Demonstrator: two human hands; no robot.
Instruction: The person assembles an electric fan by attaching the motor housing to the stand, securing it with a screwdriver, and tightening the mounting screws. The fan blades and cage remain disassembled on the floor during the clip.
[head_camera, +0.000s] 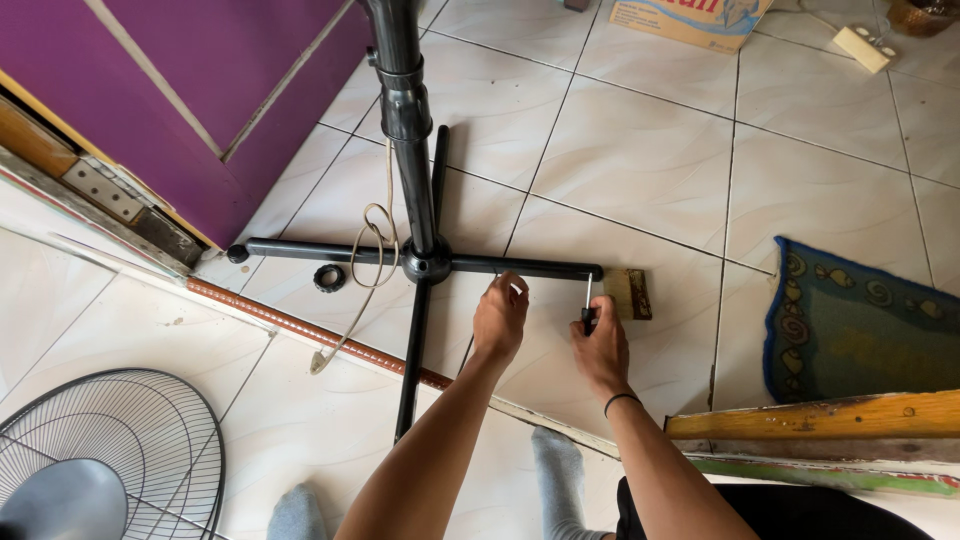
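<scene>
Right hand (600, 350) grips a screwdriver (588, 305); left hand (500, 318), fingers curled, touches the stand's leg (540, 267).

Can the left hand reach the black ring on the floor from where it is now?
Probably yes. The left hand rests on the stand's base bar, and the ring lies open on the tiles beyond the hub; only the pole and loose cord stand between.

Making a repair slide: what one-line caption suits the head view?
Right hand holds a screwdriver at a black cross-shaped stand base arm; left hand steadies it.
</scene>
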